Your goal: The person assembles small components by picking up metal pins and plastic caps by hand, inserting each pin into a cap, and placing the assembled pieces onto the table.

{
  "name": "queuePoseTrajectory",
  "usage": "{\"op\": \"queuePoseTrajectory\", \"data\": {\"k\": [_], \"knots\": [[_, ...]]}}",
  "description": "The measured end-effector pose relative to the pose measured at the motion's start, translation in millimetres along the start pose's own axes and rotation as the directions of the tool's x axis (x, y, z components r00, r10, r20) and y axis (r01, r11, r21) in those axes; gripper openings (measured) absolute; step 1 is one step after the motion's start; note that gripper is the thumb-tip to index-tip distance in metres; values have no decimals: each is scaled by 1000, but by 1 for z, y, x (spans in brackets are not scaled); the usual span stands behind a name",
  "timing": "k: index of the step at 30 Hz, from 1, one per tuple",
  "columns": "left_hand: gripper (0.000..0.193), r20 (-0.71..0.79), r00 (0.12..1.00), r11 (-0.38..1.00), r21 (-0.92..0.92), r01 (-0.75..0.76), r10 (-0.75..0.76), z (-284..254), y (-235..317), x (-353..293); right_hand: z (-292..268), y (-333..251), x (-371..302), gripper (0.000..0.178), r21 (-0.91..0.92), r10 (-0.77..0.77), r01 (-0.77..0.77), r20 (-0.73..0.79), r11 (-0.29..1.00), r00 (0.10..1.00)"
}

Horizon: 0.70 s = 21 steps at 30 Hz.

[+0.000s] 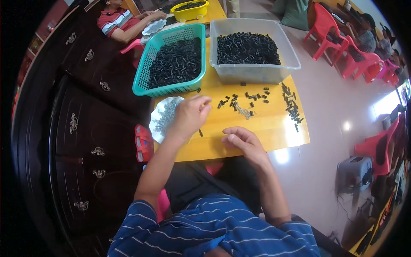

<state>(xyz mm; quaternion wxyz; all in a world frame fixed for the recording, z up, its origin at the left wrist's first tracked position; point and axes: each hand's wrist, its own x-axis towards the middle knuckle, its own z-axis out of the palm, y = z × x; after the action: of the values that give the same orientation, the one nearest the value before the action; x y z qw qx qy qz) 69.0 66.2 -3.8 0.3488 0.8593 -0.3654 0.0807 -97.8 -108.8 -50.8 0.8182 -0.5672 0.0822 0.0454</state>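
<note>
Over the left part of the yellow table (274,137), my left hand (190,115) is closed, fingertips drawn together. It hangs beside a white scalloped dish (155,124) of small clear or silvery pieces (166,115). My right hand (246,143) is near the table's front edge, thumb and fingers curled together. Whatever either hand holds is too small or hidden to make out. One short black piece (201,132) lies between the hands. Beyond them are scattered short black cylindrical pieces (251,97) and a small heap of clear pieces (244,112).
A teal perforated basket (139,81) and a translucent plastic bin (252,73), both full of black pieces, stand at the back. Black pieces (292,107) line the right edge. Dark drawers (98,128) flank the left. Across the table, a person (122,21) works by a yellow tub (192,15).
</note>
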Motion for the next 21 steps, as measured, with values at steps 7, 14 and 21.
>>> {"op": "queuePoseTrajectory", "data": {"k": [7,14,21], "knots": [[38,162,983,984,166,63,-90,61,-2,8,-5,8,3,29,-22,4,-4,26,1000,1000],[47,115,992,975,221,28,-55,79,-14,10,-8,12,4,28,-25,-13,13,21,1000,1000],[46,-62,987,989,5,-150,150,59,25,-15,-11,15,6,28,-18,-101,100,-43,995,994]]}}
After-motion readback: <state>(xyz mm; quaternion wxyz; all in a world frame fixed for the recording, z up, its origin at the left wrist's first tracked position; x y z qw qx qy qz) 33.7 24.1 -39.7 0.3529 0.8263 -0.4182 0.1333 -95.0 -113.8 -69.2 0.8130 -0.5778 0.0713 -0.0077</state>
